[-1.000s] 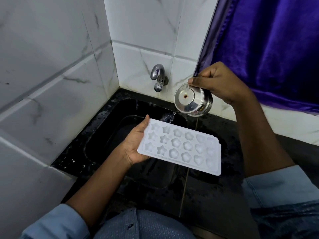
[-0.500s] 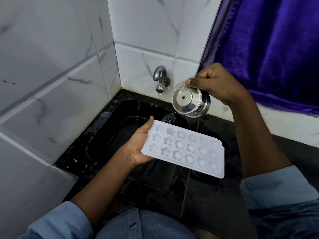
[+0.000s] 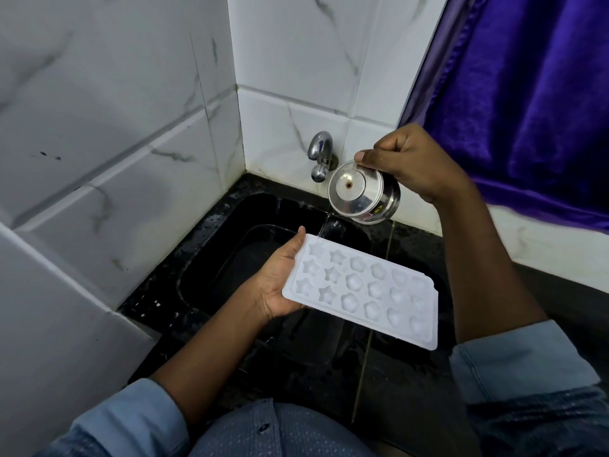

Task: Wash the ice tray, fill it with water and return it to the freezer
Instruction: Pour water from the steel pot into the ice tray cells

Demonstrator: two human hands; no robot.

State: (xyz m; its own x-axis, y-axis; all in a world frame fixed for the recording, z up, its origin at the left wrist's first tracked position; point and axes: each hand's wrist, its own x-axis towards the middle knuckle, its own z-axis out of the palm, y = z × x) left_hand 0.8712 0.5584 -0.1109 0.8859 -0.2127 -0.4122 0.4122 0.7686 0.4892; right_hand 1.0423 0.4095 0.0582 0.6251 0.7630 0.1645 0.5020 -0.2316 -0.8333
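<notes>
While thin water stream (image 3: pixel 322 229) falls from tilted steel cup (image 3: pixel 364 196), I see right hand (image 3: pixel 416 160) grasping cup at centre right of frame. Left hand (image 3: pixel 280 282) grips short end of white ice tray (image 3: pixel 361 289), held at frame centre over black sink (image 3: pixel 230 258). Stream lands at tray's upper left corner. Tap (image 3: pixel 320 156) just left of cup.

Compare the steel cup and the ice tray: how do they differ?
The cup is round, shiny metal; the tray is flat, white and rectangular. The cup is tipped over, pouring; the tray faces up, roughly level. The right hand holds the cup, the left hand the tray. Both are over the sink.
</notes>
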